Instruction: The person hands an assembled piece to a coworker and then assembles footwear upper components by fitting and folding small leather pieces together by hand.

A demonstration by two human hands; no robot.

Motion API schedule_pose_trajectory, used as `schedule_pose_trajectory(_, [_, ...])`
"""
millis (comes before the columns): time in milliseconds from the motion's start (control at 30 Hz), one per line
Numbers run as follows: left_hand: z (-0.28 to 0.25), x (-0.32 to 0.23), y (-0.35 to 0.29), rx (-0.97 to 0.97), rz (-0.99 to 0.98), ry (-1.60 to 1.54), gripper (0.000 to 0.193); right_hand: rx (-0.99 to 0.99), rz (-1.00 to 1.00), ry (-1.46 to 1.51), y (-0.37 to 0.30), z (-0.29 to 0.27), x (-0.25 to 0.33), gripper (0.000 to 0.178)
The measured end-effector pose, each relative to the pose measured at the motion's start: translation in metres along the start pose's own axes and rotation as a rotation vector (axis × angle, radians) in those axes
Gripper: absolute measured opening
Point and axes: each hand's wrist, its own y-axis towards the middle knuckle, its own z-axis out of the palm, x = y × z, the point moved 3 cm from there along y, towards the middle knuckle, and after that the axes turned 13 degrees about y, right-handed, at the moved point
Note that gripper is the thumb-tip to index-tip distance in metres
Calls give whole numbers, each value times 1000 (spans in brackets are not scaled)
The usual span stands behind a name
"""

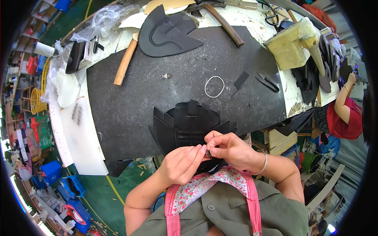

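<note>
Both my hands meet at the near edge of the table, fingertips pinched together. Between them is a small dark piece (pixel 208 153), mostly covered by the fingers, so its kind is unclear. My left hand (pixel 180 164) is closed on its left side, and my right hand (pixel 233 149) pinches it from the right. Just beyond the hands lies a black leather shoe upper (pixel 191 122) with pointed flaps at its sides and a short strap on top. Its near part is hidden behind my hands.
On the dark mat (pixel 134 102) are a white elastic band (pixel 214 87), a small metal fitting (pixel 167 76), a black strip (pixel 241 81) and black tweezers (pixel 267 82). Farther back are a black leather piece (pixel 167 33) and two wooden handles (pixel 126 61). Another person (pixel 344 118) works at far right.
</note>
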Motion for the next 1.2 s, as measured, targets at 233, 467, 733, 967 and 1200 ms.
schedule_pose_trajectory(233, [2, 20, 0, 71, -202, 44, 46, -38, -194, -99, 13, 3, 2, 7])
schedule_pose_trajectory(467, [17, 57, 8, 183, -651, 198, 28, -228, -686, -757, 36, 4, 9, 15])
schedule_pose_trajectory(733, [13, 56, 12, 221, -775, -215, 12, -212, -741, -777, 39, 5, 7, 19])
schedule_pose_trajectory(967, [18, 56, 2, 252, -951, -567, 16, -281, -695, -706, 36, 4, 7, 16])
schedule_pose_trajectory(1200, [14, 53, 3, 159, -905, -687, 23, -422, -665, -654, 22, 0, 12, 30])
